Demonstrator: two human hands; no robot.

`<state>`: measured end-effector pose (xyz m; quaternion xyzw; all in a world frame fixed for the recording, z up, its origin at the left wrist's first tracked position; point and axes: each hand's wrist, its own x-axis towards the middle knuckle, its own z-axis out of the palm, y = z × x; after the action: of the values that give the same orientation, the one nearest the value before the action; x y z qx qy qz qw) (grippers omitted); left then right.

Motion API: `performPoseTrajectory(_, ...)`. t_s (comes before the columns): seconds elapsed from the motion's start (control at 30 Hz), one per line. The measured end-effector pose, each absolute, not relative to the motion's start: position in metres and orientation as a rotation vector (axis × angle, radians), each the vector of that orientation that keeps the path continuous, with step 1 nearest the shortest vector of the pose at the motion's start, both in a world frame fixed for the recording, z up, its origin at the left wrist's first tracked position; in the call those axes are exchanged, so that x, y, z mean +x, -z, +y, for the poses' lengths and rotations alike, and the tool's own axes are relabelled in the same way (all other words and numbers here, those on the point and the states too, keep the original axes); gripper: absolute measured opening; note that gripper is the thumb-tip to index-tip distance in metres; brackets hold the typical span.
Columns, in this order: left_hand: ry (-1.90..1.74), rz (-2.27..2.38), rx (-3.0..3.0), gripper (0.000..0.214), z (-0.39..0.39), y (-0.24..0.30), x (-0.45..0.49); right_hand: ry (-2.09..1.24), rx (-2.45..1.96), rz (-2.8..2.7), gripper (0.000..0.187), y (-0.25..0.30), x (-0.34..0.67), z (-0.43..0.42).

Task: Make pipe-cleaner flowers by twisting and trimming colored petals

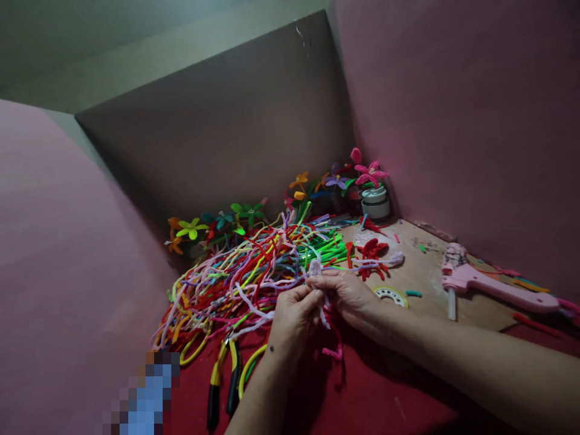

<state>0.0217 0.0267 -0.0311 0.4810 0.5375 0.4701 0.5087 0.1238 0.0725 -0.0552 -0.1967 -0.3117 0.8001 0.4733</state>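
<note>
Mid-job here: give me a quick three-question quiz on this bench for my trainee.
1. True or false: the pink glue gun lies on the side of the right hand.
2. Fill in: the pliers lie nearest the ___ hand.
3. What do both hands pinch? A) the glue gun B) a pale pipe cleaner C) the pliers

Key: 1 true; 2 left hand; 3 B.
</note>
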Motion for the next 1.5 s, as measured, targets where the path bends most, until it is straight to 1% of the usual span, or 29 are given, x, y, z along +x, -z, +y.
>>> performPoseTrajectory(0.37, -1.143, 1.3, 1.044, 0.026, 0.025, 0.029, 0.022, -1.985, -0.487, -0.783, 0.015, 0.052, 0.124, 0.068)
performPoseTrajectory(0.93, -1.035, 1.364, 1.119, 0.024, 0.024, 0.023, 0.016, -1.83, -0.531, -1.0, 0.02, 0.053, 0.13, 0.082)
performPoseTrajectory(1.03, -1.032, 1.36, 1.104, 0.027, 0.024, 0.023, 0.016, -1.857, -0.542, -0.997, 0.02, 0.052, 0.13, 0.081)
performPoseTrajectory(1.17, -1.029, 1.319, 1.076, 0.025, 0.024, 0.025, 0.014, -1.909, -0.51, -0.968, 0.02, 0.049, 0.131, 0.08)
performPoseTrajectory(1.5, -1.014, 1.252, 1.086, 0.024, 0.025, 0.029, 0.01, -1.909, -0.521, -1.009, 0.024, 0.048, 0.132, 0.082)
